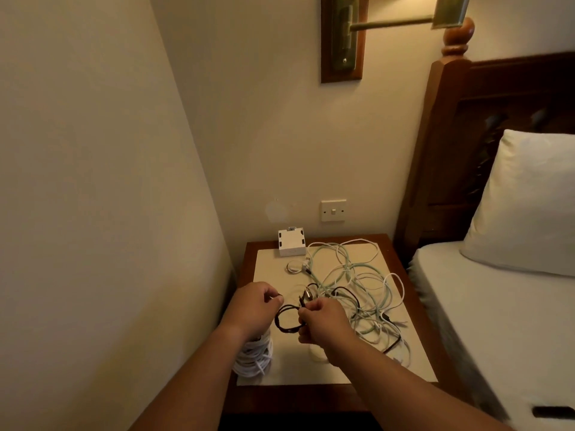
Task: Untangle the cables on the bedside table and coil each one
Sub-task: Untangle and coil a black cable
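A black cable (284, 318) forms small loops between my two hands over the cream mat (270, 269) on the bedside table (249, 247). My left hand (253, 306) pinches one end of it near the fingertips. My right hand (323, 321) grips the loops and the plug end. To the right lies a tangle of pale green and white cables (357, 284) with more black cable running through it. A coiled white cable (253, 356) sits at the mat's near left corner, partly hidden by my left forearm. A small coiled white cable (293, 267) lies further back.
A white box-shaped charger (291, 244) stands at the table's back edge under a wall switch (333, 210). A wall lies close on the left. The bed (497, 306) with a white pillow (529, 200) and wooden headboard (441, 150) borders the right.
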